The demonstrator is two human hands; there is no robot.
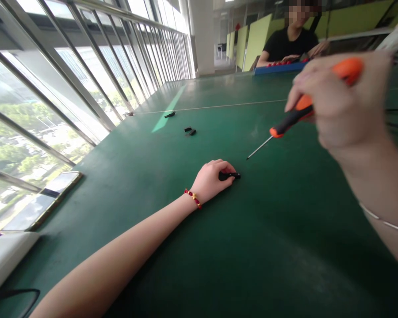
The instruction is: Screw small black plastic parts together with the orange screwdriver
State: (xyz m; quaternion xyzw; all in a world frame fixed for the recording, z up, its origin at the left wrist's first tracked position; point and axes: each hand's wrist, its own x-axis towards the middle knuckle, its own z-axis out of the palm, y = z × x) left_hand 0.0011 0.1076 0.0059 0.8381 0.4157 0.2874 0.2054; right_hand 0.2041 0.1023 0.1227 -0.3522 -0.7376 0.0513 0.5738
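step: lining up tool on part, tip not yet seated
part: small black plastic piece (230,176) on green table (252,247), pinned by left hand (210,180), fingers curled over it
tool: orange-and-black screwdriver (296,115) gripped in right hand (340,95), raised, tip aimed down-left
next: likely needs tip lowered to part, left holding steady
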